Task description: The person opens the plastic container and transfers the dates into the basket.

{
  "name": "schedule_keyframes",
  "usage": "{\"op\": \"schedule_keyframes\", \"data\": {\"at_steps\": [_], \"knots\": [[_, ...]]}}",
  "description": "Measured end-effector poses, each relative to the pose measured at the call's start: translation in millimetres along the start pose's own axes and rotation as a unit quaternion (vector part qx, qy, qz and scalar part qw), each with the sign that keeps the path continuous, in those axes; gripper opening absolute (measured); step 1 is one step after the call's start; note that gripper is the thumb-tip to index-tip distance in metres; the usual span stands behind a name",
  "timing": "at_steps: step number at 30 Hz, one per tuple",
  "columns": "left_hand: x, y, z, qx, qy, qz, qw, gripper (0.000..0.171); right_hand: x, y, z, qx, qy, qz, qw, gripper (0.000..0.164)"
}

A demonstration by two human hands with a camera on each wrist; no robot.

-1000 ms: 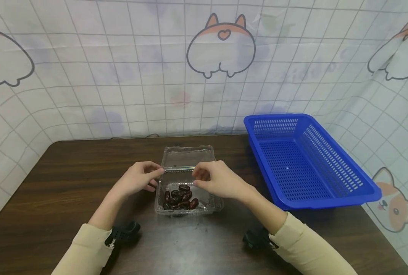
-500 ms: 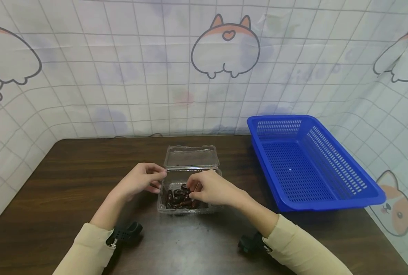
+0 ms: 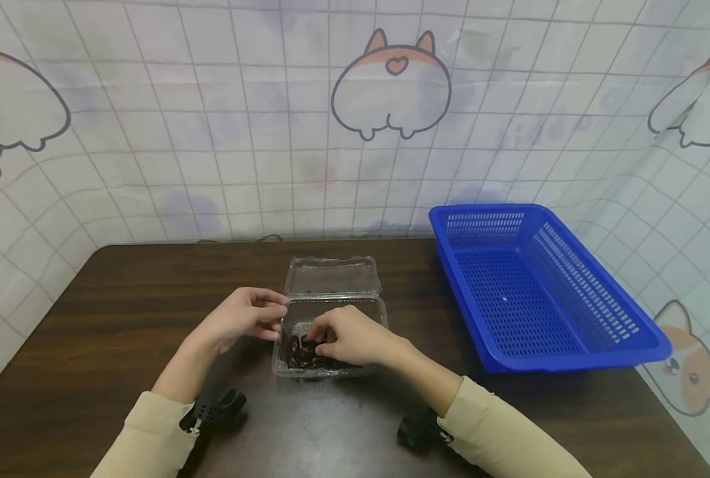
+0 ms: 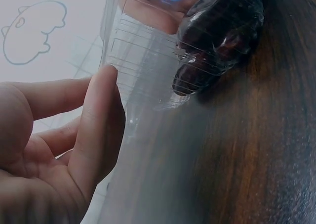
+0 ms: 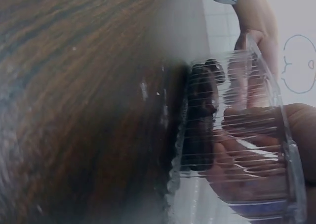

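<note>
One left sleeve (image 3: 148, 435) comes in first at the left, above a dark wrist camera (image 3: 217, 406). Past it, the left hand (image 3: 238, 318) touches the left edge of a clear container (image 3: 363, 307), fingers loosely extended and wrapped round nothing; it is probably there to steady a box light enough to slide. The container sits mid-table on the dark wood table (image 3: 121, 305), its lid (image 3: 333, 279) folded back to the far side, which presumably leaves the front free to reach into. The dark fruits (image 3: 299, 352), seemingly dates, lie inside on the bottom, towards the left front. The right hand (image 3: 351, 335) dips in among them with bent fingers, presumably to get at single pieces; whether it grasps one I cannot tell. At the far right stands a blue basket (image 3: 534, 312), mouth up, apart from the container and perhaps placed for that arm's easy reach.

Counted: two hands, two sleeves, two wrist cameras, one container with one lid, one basket and four printed dogs on the backdrop (image 3: 259, 133); the fruits are several, partly covered by the right hand, so no sure number
</note>
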State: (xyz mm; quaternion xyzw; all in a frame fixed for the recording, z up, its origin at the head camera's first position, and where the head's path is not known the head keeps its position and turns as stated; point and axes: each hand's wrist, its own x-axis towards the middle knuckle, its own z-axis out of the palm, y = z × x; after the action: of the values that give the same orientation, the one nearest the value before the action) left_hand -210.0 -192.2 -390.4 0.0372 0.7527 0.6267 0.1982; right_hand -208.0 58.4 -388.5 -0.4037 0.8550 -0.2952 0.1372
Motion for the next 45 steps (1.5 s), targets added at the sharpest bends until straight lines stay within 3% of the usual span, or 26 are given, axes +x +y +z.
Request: {"op": "schedule_keyframes", "data": {"at_steps": [16,27,45], "knots": [[1.1,-0.9,-1.0,-0.016,-0.005,-0.004,0.9999,0.042,8,4,8,-0.032,-0.014,-0.006,0.999,0.005],[0.4,-3.3,0.3,-0.013,0.000,-0.009,0.9999,0.042,8,5,13,-0.034,0.002,-0.011,0.999,0.004],[0.7,-4.2,2.1,-0.011,0.003,-0.009,0.9999,0.042,-9,5,-14,0.029,0.022,-0.025,0.999,0.007]]}}
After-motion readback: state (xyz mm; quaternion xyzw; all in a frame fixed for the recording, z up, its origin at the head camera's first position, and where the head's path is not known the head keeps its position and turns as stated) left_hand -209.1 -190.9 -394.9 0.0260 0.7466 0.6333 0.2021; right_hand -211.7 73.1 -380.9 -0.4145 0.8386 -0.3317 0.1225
